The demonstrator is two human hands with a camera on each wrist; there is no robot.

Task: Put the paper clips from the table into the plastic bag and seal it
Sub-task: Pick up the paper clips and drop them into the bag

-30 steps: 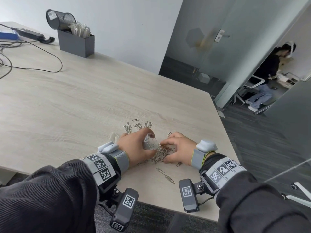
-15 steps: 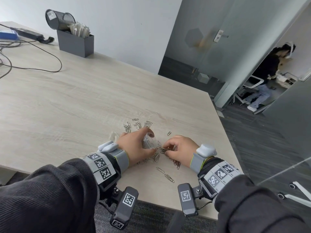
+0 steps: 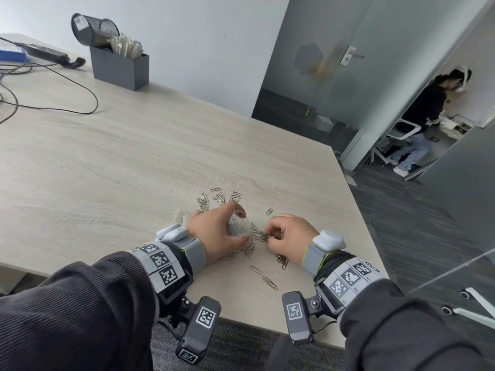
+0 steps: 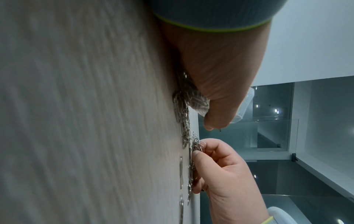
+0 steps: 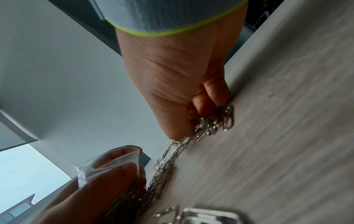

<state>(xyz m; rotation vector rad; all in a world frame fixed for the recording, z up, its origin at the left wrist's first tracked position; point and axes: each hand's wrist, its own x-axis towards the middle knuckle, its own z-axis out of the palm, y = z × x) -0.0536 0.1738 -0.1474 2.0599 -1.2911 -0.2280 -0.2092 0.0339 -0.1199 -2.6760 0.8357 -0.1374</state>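
Note:
My left hand [image 3: 233,224] grips a small clear plastic bag [image 3: 241,229] between thumb and fingers, its mouth facing right. The bag [image 5: 107,165] holds some clips and rests low on the wooden table [image 3: 107,162]. A pile of silver paper clips [image 3: 250,246] lies between my hands. My right hand [image 3: 273,234] is curled, and its fingertips pinch a bunch of clips [image 4: 197,145] just right of the bag's mouth. More clips [image 3: 217,198] are scattered behind the left hand. Two loose clips [image 3: 269,282] lie near the front edge.
A dark grey desk organiser [image 3: 119,66] with a mesh cup stands at the back left, with cables [image 3: 53,87] trailing beside it. The table's right edge [image 3: 356,199] drops to a dark floor. A person [image 3: 426,113] sits beyond the glass door.
My right hand has drawn slightly back from the bag's mouth toward the near edge, gathering clips under its fingers. The left hand and bag have stayed put.

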